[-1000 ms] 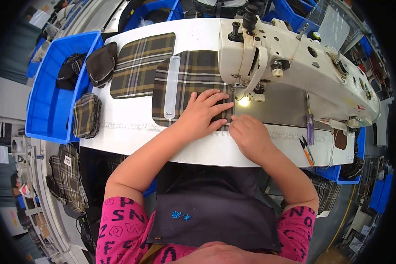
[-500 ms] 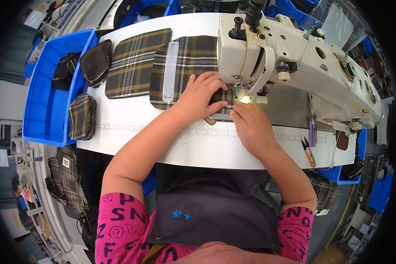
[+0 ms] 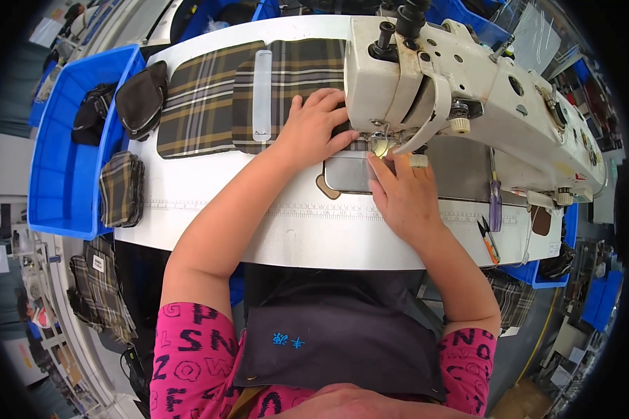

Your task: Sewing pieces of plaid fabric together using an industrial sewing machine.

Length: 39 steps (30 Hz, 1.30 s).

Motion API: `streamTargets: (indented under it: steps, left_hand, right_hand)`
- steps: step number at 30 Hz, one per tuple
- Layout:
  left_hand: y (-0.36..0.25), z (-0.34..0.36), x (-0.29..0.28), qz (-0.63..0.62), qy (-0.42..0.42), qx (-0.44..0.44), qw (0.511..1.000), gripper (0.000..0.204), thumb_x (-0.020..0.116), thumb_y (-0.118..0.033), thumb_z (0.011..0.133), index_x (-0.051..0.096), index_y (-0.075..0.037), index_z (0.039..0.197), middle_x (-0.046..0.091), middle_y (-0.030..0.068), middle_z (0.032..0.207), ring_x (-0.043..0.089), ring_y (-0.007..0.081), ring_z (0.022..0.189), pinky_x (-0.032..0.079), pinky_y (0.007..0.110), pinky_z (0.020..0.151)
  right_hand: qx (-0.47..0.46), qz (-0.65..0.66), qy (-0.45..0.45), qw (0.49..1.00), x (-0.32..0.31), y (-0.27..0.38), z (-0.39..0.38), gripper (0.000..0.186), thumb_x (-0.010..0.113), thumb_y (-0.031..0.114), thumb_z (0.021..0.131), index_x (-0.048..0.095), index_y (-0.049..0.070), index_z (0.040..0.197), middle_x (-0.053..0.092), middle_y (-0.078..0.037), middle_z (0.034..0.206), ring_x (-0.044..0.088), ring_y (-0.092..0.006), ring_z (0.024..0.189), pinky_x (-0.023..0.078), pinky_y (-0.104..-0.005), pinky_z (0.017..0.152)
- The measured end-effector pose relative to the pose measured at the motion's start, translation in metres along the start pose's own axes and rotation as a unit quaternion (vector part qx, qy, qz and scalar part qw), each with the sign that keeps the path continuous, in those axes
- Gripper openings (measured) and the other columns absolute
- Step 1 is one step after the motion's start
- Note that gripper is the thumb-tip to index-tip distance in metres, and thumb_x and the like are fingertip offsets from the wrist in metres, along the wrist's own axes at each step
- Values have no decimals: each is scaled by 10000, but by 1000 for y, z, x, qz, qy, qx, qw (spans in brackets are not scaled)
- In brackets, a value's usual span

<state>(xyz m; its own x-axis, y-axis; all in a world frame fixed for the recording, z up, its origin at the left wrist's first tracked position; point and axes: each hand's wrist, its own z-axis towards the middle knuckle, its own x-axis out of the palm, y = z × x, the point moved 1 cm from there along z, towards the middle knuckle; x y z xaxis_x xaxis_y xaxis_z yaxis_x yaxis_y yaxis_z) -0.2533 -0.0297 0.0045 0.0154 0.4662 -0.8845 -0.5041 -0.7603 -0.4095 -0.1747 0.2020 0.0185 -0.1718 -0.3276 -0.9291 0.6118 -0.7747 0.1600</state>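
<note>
My left hand (image 3: pixel 314 129) rests with spread fingers on a plaid panel (image 3: pixel 290 70) bearing a translucent white strip (image 3: pixel 262 91), just left of the white sewing machine (image 3: pixel 489 91). My right hand (image 3: pixel 405 195) has its fingers stretched toward the lit presser foot (image 3: pixel 381 143), fingertips beside it at the panel's near edge, which is partly hidden. A second plaid panel (image 3: pixel 196 105) lies to the left, partly under the first. The metal machine bed (image 3: pixel 342 174) shows below my fingers.
A blue bin (image 3: pixel 52 160) with black pieces, a dark pouch (image 3: pixel 140 105) and stacked plaid pieces (image 3: pixel 120 188) are at left. A purple screwdriver (image 3: pixel 495 209) and orange-handled snips (image 3: pixel 489 244) lie at right on the white table (image 3: pixel 272 241). More bins surround it.
Both hands and the panel under them have moved away from me along the machine, uncovering more metal bed and table. The second panel and dark pouch have shifted slightly leftward.
</note>
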Motion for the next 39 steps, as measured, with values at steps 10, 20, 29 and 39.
streamTargets:
  steps: [10, 20, 29, 39]
  left_hand:
    - [5, 6, 5, 45, -29, -35, 998, 406, 686, -389, 941, 702, -193, 1297, 552, 26, 1482, 439, 270, 1420, 353, 616, 1045]
    - [5, 7, 9, 57, -37, -32, 997, 410, 679, -399, 944, 698, -209, 1307, 561, 10, 1465, 446, 258, 1408, 357, 596, 1035]
    - [5, 3, 9, 46, -59, -20, 997, 420, 662, -419, 957, 705, -190, 1306, 568, 1, 1465, 441, 250, 1416, 366, 574, 1036]
    - [8, 10, 14, 52, -63, -33, 996, 458, 658, -448, 948, 704, -188, 1323, 573, 4, 1474, 446, 244, 1412, 369, 561, 1040]
  right_hand:
    - [0, 4, -18, 1000, 3, -2, -2, 481, 747, 166, 868, 665, 156, 1342, 613, -109, 1225, 636, -308, 973, 462, -458, 873]
    - [4, 21, -18, 1000, 2, -2, -4, 479, 739, 157, 872, 661, 136, 1344, 605, -114, 1247, 622, -318, 1014, 462, -452, 878]
    - [13, 44, -24, 999, 1, 1, -2, 429, 752, 155, 853, 687, 92, 1273, 623, -98, 1184, 591, -339, 1029, 482, -465, 955]
    - [-2, 50, -52, 997, 3, -3, -1, 397, 750, 140, 843, 692, 78, 1231, 636, -95, 1159, 602, -323, 983, 488, -454, 895]
